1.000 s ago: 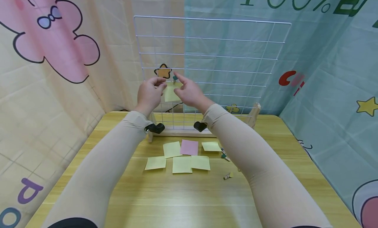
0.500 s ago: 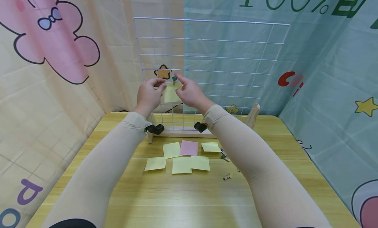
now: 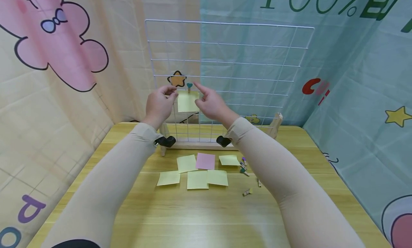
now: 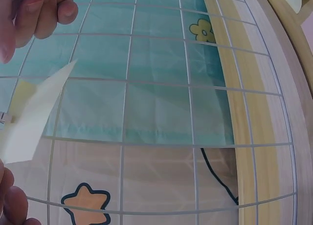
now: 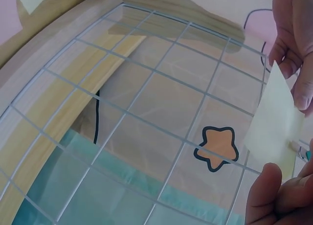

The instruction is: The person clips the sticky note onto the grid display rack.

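Observation:
A pale yellow sticky note (image 3: 188, 101) hangs on the left part of a white wire grid (image 3: 244, 63), under a small clothespin with a teal heart (image 3: 189, 85). At the note's left edge is my left hand (image 3: 160, 104), fingers bent, thumb and forefinger slightly apart with nothing between them. My right hand (image 3: 212, 103) is at the right edge, its forefinger pointing up beside the clothespin and its thumb close to the paper. In the right wrist view the note (image 5: 275, 120) stands out from the wires at an angle, and the right thumb (image 5: 266, 186) overlaps its lower corner.
On the wooden table (image 3: 193, 219) lie several yellow sticky notes (image 3: 197, 180) and a pink one (image 3: 205, 161). Several small clothespins (image 3: 247, 192) lie to their right, partly beside the right sleeve. Wooden feet (image 3: 275, 125) hold the grid up; printed curtains (image 3: 347, 98) surround the table.
Both hands have drawn slightly apart, the left one leftward and the right one rightward, away from the note. More of the note and its clothespin shows; the note stays hanging on the grid.

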Action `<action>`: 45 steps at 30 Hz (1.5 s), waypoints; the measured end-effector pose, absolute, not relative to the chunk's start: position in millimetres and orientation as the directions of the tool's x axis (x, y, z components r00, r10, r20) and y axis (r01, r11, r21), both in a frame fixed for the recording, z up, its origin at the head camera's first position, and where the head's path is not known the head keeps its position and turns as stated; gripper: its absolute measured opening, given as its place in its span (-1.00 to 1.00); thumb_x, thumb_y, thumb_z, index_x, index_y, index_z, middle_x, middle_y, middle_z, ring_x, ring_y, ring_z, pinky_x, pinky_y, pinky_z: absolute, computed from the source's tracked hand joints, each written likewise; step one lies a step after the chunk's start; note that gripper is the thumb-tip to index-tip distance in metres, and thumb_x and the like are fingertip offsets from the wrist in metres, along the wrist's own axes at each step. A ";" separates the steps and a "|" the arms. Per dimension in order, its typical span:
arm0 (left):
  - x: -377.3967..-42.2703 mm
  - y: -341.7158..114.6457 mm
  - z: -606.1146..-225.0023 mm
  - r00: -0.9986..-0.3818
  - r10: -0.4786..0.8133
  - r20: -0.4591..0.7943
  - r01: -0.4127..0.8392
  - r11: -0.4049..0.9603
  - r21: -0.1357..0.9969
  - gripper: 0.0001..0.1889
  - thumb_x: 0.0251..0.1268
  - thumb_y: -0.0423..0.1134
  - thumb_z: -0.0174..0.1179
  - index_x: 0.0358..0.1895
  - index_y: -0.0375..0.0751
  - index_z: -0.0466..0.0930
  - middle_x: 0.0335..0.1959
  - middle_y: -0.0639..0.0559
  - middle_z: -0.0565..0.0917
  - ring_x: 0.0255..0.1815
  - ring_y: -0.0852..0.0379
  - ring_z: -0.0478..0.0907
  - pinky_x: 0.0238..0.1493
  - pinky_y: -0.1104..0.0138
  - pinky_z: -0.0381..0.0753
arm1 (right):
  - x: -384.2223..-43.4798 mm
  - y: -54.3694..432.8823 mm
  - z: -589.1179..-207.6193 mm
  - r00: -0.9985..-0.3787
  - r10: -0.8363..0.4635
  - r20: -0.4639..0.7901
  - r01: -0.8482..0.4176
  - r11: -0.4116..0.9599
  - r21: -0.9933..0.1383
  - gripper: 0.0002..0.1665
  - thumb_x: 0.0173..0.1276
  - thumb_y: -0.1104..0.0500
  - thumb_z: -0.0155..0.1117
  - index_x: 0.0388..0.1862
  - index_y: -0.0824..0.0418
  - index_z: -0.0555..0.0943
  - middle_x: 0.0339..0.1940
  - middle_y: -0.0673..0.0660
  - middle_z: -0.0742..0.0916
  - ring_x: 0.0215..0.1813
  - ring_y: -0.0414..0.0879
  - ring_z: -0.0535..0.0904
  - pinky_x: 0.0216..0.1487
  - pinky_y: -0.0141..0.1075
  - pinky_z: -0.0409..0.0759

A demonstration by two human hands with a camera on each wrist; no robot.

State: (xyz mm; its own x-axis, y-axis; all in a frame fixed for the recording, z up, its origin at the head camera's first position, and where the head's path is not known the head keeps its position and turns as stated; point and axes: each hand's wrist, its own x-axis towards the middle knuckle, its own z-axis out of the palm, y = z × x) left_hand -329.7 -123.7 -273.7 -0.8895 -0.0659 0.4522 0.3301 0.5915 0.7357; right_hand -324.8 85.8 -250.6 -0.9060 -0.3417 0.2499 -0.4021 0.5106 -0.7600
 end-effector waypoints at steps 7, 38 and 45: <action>-324.9 -128.8 -275.6 -0.890 -0.052 0.453 0.337 0.595 0.730 -0.70 0.63 -0.05 0.17 0.19 -0.09 0.69 0.06 -0.03 0.75 -0.13 0.02 0.64 -0.13 0.24 0.55 | -319.3 98.6 -256.3 -0.890 -0.362 0.277 -0.432 0.479 -0.764 -0.19 0.58 0.23 0.14 0.73 -0.12 0.18 -0.72 -0.08 0.34 -0.68 -0.18 0.24 -0.58 -0.36 0.26; -280.8 -159.0 -297.4 -0.896 0.290 0.337 0.430 0.762 0.485 -0.40 0.61 0.12 0.14 0.57 0.00 0.39 0.55 -0.02 0.48 -0.27 -0.17 0.62 0.02 -0.01 0.65 | -283.0 193.0 -298.5 -0.895 -0.381 0.231 -0.434 0.629 -0.644 -0.32 0.69 -0.03 0.11 0.69 0.06 0.28 0.24 0.14 0.72 0.17 0.06 0.64 -0.04 -0.07 0.58; -274.2 -159.7 -307.4 -0.882 0.354 0.312 0.462 0.781 0.420 -0.33 0.59 0.11 0.17 0.61 -0.06 0.31 0.60 -0.11 0.40 0.62 -0.24 0.30 0.56 -0.20 0.32 | -274.9 210.7 -309.5 -0.898 -0.393 0.198 -0.431 0.693 -0.578 -0.32 0.69 -0.05 0.11 0.68 0.08 0.30 0.54 0.21 0.56 0.52 0.19 0.49 0.35 0.13 0.56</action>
State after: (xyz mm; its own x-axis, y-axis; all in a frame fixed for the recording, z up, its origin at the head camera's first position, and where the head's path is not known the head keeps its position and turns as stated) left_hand -274.2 -159.7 -307.4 -0.8817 0.3539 0.3119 0.4621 0.7808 0.4204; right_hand -274.9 210.7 -309.5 -0.8978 -0.3932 0.1981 -0.4310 0.6926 -0.5784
